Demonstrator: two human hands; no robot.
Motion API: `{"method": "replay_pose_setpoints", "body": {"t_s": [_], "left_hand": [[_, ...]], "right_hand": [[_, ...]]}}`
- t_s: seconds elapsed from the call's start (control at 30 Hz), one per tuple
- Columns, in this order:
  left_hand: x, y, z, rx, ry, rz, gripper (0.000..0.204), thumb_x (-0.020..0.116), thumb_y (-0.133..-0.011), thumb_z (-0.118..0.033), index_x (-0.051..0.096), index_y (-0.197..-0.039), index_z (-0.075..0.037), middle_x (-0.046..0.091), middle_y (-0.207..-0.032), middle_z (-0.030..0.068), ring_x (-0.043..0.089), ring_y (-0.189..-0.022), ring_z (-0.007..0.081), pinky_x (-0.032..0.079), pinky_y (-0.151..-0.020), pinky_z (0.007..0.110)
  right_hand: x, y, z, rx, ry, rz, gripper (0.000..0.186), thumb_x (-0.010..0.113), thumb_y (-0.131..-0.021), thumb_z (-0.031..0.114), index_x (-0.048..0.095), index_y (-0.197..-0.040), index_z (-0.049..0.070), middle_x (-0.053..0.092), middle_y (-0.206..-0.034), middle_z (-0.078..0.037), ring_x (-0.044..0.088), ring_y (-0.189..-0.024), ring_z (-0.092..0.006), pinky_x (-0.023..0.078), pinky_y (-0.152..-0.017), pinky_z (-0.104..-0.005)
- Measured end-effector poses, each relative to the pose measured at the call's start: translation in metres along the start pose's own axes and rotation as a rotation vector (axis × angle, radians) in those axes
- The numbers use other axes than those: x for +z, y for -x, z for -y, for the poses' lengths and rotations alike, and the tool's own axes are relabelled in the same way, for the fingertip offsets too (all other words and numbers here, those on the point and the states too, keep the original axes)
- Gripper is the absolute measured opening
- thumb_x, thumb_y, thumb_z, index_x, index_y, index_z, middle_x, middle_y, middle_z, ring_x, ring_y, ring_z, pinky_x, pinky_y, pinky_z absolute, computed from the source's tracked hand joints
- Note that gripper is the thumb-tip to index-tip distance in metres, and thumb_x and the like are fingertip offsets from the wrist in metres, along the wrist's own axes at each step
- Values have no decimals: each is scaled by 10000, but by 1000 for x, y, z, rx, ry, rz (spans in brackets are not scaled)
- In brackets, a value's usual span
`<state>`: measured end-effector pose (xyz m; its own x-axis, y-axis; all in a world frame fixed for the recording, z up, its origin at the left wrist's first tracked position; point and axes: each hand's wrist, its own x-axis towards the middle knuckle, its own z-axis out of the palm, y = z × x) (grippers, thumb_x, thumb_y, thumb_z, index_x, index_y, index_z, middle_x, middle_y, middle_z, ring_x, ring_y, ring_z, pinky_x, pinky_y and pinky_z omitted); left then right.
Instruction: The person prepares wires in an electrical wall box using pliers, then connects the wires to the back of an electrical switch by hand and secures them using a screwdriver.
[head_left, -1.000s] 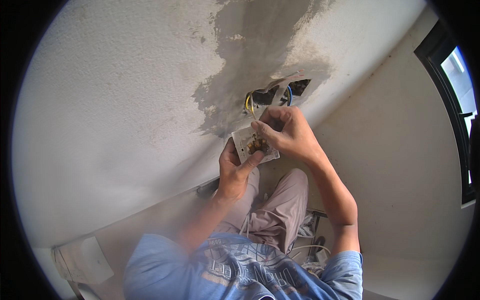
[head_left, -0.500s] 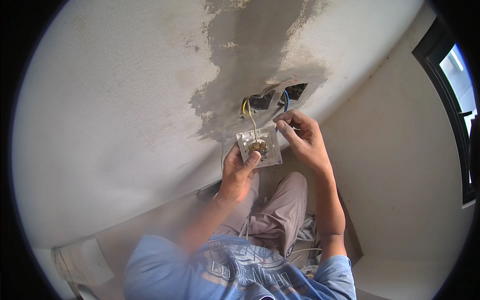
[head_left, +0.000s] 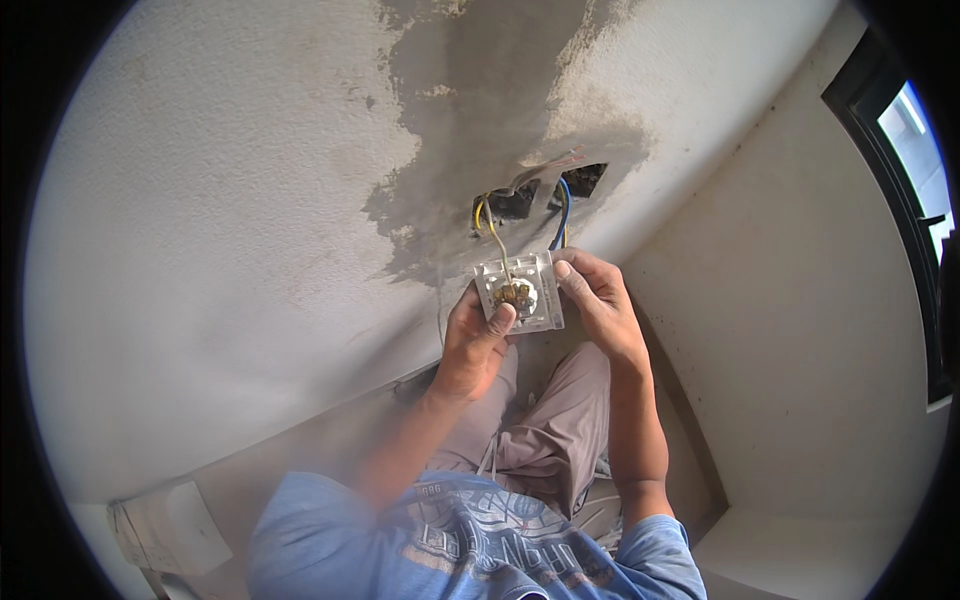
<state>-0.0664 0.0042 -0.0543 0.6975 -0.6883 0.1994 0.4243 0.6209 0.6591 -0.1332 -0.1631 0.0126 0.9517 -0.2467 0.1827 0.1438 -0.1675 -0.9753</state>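
A square white wall socket (head_left: 545, 312) is turned back side up in front of the wall, showing brass terminals (head_left: 513, 293) at its centre. My left hand (head_left: 477, 340) grips it from the lower left, thumb pressed beside the terminals. A pale wire (head_left: 497, 238) runs from the left wall box to these terminals. At the socket's upper right corner, my right hand (head_left: 598, 298) has thumb and forefinger closed together. Blue wire (head_left: 566, 212) comes down from the right wall box to those fingertips; whether they pinch wire or the socket's edge I cannot tell.
Two openings, the left wall box (head_left: 512, 202) and right wall box (head_left: 588, 183), sit in grey patched plaster (head_left: 470, 110). Yellow wire (head_left: 479, 214) loops from the left one. A dark-framed window (head_left: 880, 150) is at far right. My bent knees (head_left: 570, 390) are below the socket.
My right hand has come down and in to the socket's right edge, fingers closer together. The blue wire now hangs straighter toward the socket. My left hand keeps its grip.
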Motion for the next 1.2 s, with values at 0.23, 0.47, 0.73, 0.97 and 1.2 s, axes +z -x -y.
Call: {"method": "replay_pose_setpoints", "body": {"t_s": [0.23,0.47,0.73,0.97,1.2], "left_hand": [[-1,-2,-2,-36,36,68,531,635,-987,-294,430,-1389,-14,595,-1284,110,613,-1176,195,515,-1019,379],[-10,-7,2,-120,375,120,541,559,-1017,-362,434,-1409,-11,602,-1283,99,617,-1164,204,543,-973,386],[-27,-9,22,-291,666,259,666,477,-971,-612,493,-1386,-92,594,-1242,52,587,-1108,159,575,-753,301],[-11,-9,4,-462,542,65,745,412,-966,-678,422,-1452,-114,584,-1291,119,605,-1165,301,623,-768,386],[-3,27,-15,-10,-202,39,616,541,-1014,-452,378,-1457,-58,546,-1357,146,566,-1258,293,557,-977,500]], "right_hand": [[6,7,-21,-32,-185,-27,399,502,-1027,283,617,-1250,-28,631,-1157,-85,551,-1105,-170,416,-986,-327],[15,4,-12,-102,-205,110,429,519,-1017,261,582,-1345,-9,599,-1344,-120,528,-1246,-212,407,-1056,-361],[22,2,-4,-257,-135,60,243,641,-973,131,642,-1185,11,617,-1211,-109,575,-1128,-176,486,-938,-336],[14,-7,1,-288,-13,30,100,663,-900,-3,689,-996,-16,686,-1010,-80,626,-963,-147,503,-863,-304],[18,-9,29,-413,321,-63,205,678,-793,-101,727,-962,5,700,-876,-85,658,-827,-177,512,-768,-281]]}}
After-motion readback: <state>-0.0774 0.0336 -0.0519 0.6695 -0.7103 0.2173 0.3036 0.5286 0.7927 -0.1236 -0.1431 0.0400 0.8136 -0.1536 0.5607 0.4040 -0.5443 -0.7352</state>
